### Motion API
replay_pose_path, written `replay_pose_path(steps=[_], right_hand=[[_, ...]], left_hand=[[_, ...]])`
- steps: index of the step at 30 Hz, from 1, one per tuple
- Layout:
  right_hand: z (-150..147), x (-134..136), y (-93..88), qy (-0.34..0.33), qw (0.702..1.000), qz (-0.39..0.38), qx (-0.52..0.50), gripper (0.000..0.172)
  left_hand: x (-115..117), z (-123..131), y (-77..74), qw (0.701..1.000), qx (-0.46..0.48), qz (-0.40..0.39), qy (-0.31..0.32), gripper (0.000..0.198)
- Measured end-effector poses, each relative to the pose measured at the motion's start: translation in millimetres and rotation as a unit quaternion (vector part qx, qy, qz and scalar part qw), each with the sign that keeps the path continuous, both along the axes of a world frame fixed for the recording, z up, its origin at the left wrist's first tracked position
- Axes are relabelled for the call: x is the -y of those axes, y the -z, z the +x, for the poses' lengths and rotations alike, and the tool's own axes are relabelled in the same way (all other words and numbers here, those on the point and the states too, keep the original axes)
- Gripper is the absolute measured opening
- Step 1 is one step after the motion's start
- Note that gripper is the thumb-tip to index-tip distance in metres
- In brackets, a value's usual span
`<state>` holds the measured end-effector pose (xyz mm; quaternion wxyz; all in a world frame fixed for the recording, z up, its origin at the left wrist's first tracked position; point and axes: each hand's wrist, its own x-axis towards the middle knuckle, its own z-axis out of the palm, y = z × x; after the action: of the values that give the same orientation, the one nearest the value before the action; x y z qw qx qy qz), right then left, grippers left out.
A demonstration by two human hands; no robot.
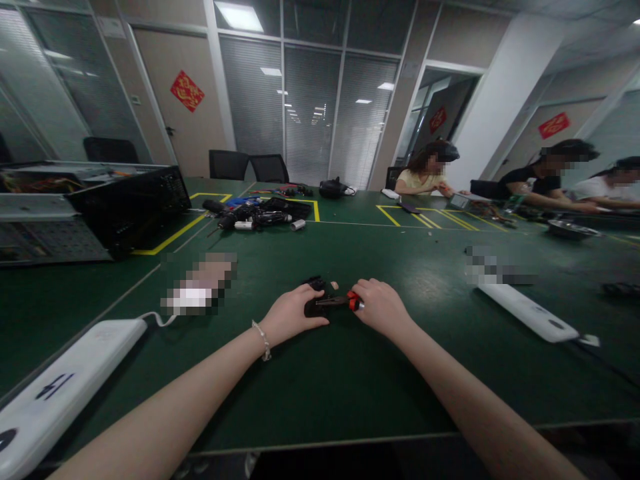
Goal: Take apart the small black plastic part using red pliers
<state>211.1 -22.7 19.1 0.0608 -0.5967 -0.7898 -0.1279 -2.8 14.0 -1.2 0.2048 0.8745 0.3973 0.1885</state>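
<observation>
Red-handled needle-nose pliers (334,301) are gripped in my right hand (383,305), fingers wrapped round the handles. Their dark jaws point left and reach a small black part (313,308). Thumb and fingers of my left hand (295,311) are closed on that part, low over the green table (340,380). Whether the jaws clamp it or only touch it, I cannot tell. Just beyond my left fingertips there is another black piece (314,281), partly hidden. A small pale pinkish bit (335,285) lies beside it.
Left stands an opened computer case (127,210). A power drill (235,217) lies among cables and tools at the back. White power banks (75,373) (530,310) flank my arms, and a blurred-out device (203,283) is cabled to the left one. Several people (425,177) sit across at right.
</observation>
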Motion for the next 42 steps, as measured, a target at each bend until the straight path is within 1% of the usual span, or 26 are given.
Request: replay_pose_path(steps=[7, 15, 27, 33, 38, 42], right_hand=[[-0.7, -0.2, -1.7, -0.005, 1.0, 0.006, 0.003, 0.016], [1.4, -0.6, 1.6, -0.007, 1.0, 0.011, 0.004, 0.014], [0.4, -1.0, 0.3, -0.002, 1.0, 0.002, 0.001, 0.017], [0.0, -0.9, 0.0, -0.004, 1.0, 0.004, 0.008, 0.016], [-0.6, -2.4, 2.6, -0.003, 1.0, 0.003, 0.008, 0.016], [-1.0, -1.8, 1.4, 0.002, 1.0, 0.0, 0.009, 0.016]], left_hand=[[-0.6, 0.2, 0.5, 1.0, 0.002, 0.01, 0.001, 0.059], [-0.1, 0.2, -0.9, 1.0, 0.004, 0.002, 0.001, 0.059], [-1.0, -0.4, 0.9, 1.0, 0.011, 0.0, 0.004, 0.06], [-1.4, 0.5, 0.6, 1.0, 0.015, 0.014, 0.005, 0.059], [-1.0, 0.2, -0.3, 1.0, 0.016, 0.005, 0.006, 0.059], [-0.4, -0.1, -1.9, 1.0, 0.014, -0.005, 0.001, 0.059]])
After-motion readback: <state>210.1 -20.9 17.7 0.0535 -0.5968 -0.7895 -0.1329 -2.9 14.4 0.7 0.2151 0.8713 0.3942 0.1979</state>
